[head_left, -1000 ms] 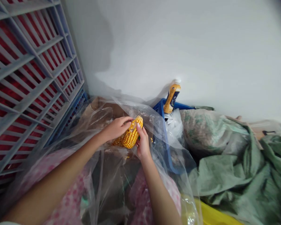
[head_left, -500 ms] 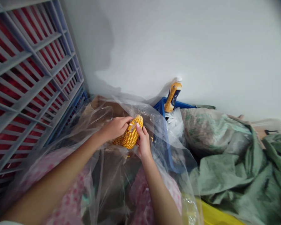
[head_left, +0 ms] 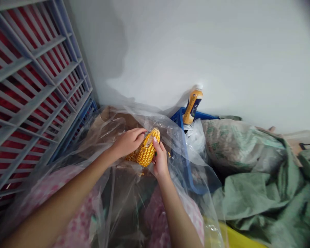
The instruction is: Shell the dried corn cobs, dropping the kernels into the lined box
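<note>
Shelling was judged partial: cob (head_left: 146,154) gripped by right hand (head_left: 160,159), left fingers (head_left: 138,131) narrowly parted; patch (head_left: 147,140) bared, many kernels (head_left: 144,160) unpicked.

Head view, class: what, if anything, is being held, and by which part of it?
A corn cob, held by the right hand at its upper right side. Whether the left hand touches it cannot be told.

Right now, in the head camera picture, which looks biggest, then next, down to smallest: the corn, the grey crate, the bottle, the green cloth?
1. Grey crate
2. Green cloth
3. Corn and bottle: they look about alike, so I can't rank them.
</note>
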A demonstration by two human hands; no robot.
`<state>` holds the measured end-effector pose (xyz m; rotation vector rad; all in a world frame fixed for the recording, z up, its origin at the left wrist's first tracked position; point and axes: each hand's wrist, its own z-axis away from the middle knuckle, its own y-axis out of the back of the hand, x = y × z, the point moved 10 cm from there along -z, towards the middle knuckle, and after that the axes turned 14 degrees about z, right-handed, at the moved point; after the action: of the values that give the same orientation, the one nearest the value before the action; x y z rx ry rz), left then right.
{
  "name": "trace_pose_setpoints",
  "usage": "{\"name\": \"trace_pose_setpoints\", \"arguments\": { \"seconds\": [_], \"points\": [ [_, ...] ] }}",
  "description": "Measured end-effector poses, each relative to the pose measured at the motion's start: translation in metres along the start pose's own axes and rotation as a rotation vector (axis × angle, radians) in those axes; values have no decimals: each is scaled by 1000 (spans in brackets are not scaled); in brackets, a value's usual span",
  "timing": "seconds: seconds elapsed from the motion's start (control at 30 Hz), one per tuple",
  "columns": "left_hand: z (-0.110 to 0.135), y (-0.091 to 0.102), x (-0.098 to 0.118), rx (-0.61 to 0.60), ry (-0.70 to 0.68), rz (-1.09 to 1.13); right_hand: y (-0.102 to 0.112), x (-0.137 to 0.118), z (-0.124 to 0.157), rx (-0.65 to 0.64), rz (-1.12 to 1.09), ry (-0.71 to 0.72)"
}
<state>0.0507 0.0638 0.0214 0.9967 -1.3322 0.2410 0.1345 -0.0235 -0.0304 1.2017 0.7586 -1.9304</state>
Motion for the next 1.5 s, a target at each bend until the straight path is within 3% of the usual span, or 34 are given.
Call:
{"name": "trace_pose_setpoints", "arguments": {
  "seconds": [0.13, 0.33, 0.5, 0.63, 0.9, 1.0, 1.1, 1.2, 1.33, 1.5],
  "points": [
    [0, -10, -6, -53, 87, -6, 2, 3, -2, 5, 13, -19],
    [1, -19, -5, -139, 66, -184, 0, 10, -5, -13, 79, -28],
    [-1, -14, 2, -78, -3, 23, 11, 5, -8, 34, 35, -2],
    [-4, -17, 3, -67, 29, 108, 14, 3, -10, 37, 37, 1],
    [-2, -35, -10, -210, 108, -83, 14, 0, -12, 52, 188, 94],
    [-3, -28, -5, -152, 46, -60, 15, 2, -12, 53, 138, 55],
    [-4, -8, -1, 8, -11, -61, 18, 0, -12, 69, 88, 34],
    [-2, -2, -14, 44, 130, 98, 22, -5, -12, 100, 62, 35],
    [4, -31, -18, -169, 312, 541, 25, -14, -12, 117, 65, 78],
    [10, -46, -25, -216, 474, 701, 21, -23, -13, 77, 137, 162]
  ]
}}
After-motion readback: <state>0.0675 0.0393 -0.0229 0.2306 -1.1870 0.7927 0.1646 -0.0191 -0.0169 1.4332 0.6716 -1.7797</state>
